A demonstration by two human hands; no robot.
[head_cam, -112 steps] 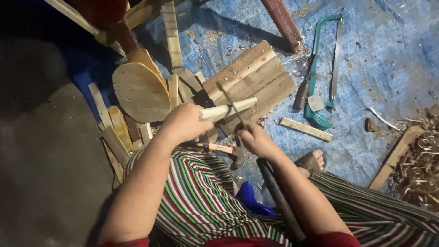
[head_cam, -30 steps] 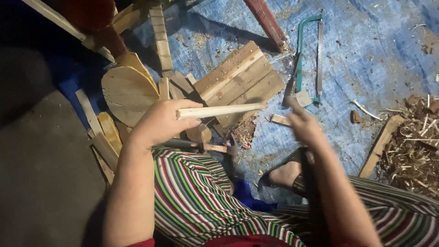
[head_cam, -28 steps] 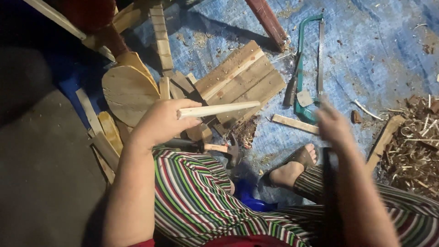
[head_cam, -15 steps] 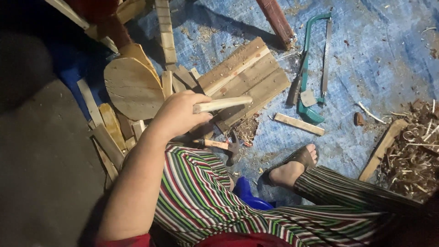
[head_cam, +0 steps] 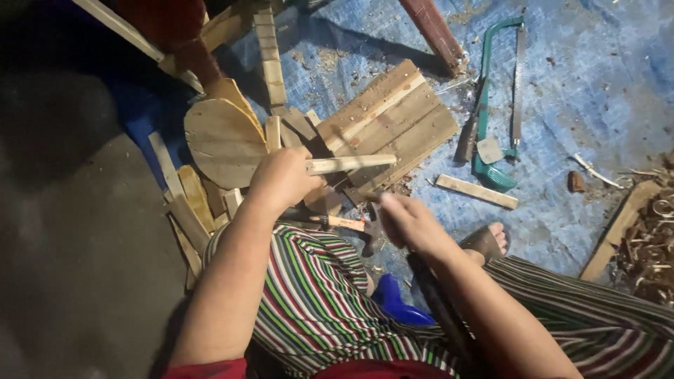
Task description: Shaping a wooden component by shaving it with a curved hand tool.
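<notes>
My left hand (head_cam: 284,179) grips a thin pale wooden stick (head_cam: 351,163) and holds it level, its free end pointing right over a slatted wooden panel (head_cam: 393,123). My right hand (head_cam: 411,224) is just below and right of the stick, closed around a long dark tool (head_cam: 439,305) that runs back along my forearm. The tool's working end is hidden by the hand. Between the two hands an orange-handled tool (head_cam: 344,223) lies near my striped trouser leg (head_cam: 316,295).
A green hacksaw (head_cam: 491,105) and a short wooden strip (head_cam: 476,191) lie on the blue tarp (head_cam: 583,91). A round wooden piece (head_cam: 221,140) and several scrap slats sit at left. Wood shavings (head_cam: 653,238) are piled at right. My sandalled foot (head_cam: 488,242) rests on the tarp.
My right hand swung out to the right with the dark tool, left the view, and has come back in just under the stick. The left hand kept holding the stick level.
</notes>
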